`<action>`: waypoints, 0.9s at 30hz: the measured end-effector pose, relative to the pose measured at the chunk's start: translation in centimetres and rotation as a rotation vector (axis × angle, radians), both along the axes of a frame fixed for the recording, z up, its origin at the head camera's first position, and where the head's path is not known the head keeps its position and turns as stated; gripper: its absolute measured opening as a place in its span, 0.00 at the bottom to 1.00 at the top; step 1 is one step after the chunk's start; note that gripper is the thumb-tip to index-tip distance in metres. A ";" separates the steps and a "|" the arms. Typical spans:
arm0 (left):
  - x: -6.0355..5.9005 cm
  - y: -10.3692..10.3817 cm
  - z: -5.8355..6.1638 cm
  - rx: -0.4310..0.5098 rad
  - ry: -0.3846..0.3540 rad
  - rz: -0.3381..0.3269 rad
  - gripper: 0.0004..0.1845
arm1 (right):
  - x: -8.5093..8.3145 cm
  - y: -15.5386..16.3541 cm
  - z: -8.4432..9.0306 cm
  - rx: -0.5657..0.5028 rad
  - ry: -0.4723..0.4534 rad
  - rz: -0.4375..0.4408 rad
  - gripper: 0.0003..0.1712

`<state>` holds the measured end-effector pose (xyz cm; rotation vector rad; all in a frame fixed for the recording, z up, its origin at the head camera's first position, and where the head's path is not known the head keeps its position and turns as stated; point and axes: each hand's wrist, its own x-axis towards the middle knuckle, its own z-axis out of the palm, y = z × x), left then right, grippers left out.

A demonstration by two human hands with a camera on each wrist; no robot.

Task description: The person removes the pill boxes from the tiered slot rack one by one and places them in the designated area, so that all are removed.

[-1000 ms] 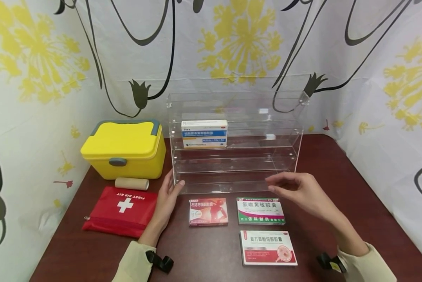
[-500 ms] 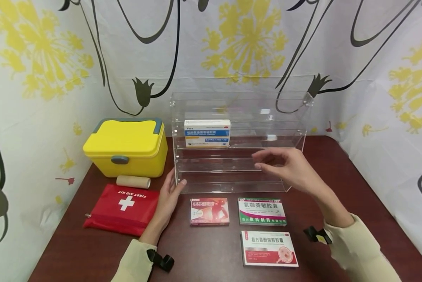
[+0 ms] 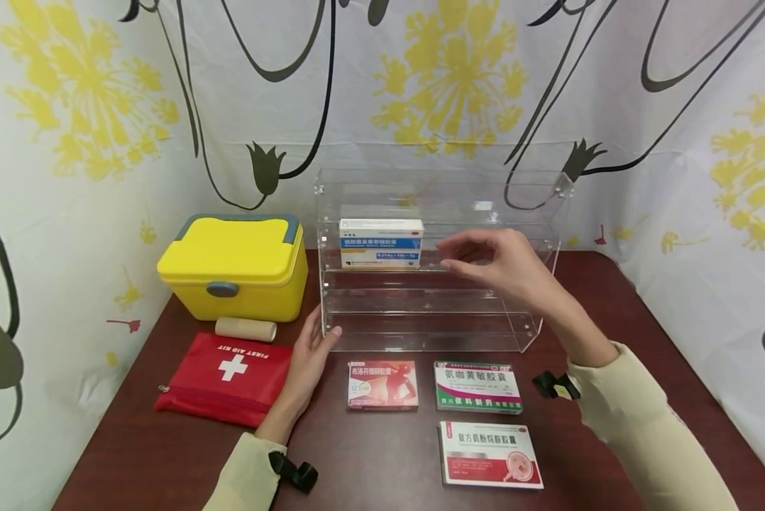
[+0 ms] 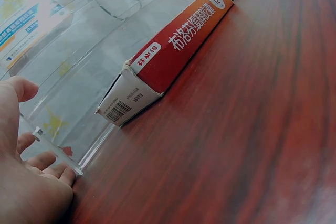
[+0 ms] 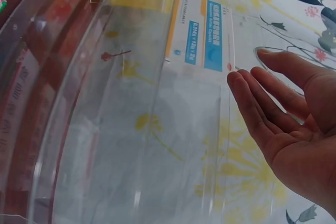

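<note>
We see the clear acrylic shelf rack (image 3: pixel 443 255) standing at the centre of the frame on the dark red counter (image 3: pixel 612 298). A blue-and-white medicine box (image 3: pixel 380 243) sits upright on its upper tier, left of centre. Our right hand (image 3: pixel 494 261) hovers in front of that tier, just right of the box, fingers relaxed and holding nothing. Our left hand (image 3: pixel 312 351) rests flat against the rack's lower left corner, fingers straight and touching the acrylic edge. Below the rack, three more boxes lie flat: a pink one (image 3: pixel 382 385), a green-and-white one (image 3: pixel 478 387) and a red-and-white one (image 3: pixel 490 464). At left sit a yellow case (image 3: pixel 235 266), a tan roll (image 3: pixel 245 328) and a red first-aid pouch (image 3: pixel 226 378).
</note>
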<state>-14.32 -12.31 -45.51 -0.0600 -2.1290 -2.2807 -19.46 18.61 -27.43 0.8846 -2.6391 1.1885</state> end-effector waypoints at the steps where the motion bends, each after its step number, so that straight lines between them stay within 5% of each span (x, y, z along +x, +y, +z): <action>1: 0.0 0.0 0.0 -0.001 0.002 0.000 0.35 | -0.2 -0.2 0.1 0.001 -0.002 -0.005 0.13; 13: 0.0 -0.1 0.3 -0.012 0.000 0.010 0.35 | -2.7 -2.0 1.5 0.064 0.048 -0.046 0.13; 27: -0.1 0.1 0.0 -0.019 0.037 0.019 0.33 | -4.5 -3.5 1.6 0.094 -0.017 -0.098 0.14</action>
